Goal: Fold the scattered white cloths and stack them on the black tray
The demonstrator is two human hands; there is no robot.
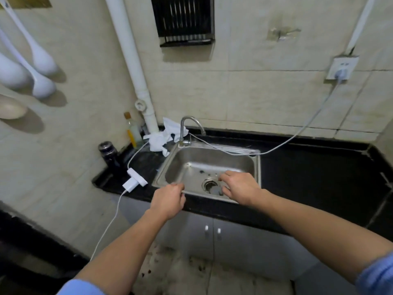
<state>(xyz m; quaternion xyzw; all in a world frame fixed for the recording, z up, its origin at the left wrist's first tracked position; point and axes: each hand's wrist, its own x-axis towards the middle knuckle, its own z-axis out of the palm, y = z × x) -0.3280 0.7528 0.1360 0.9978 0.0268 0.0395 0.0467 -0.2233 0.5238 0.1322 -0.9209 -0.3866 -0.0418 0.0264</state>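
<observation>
Left hand, right hand over sink: grip released, empty. Crumpled white cloth beside faucet, long axis wall-to-front.

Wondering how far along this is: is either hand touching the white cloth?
Apart. The head view shows the white cloth crumpled by the faucet at the far corner of the sink; the left hand and right hand are at its front, basin between.

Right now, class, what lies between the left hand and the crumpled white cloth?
Head view: between left hand and cloth, only the sink rim and black counter.
</observation>
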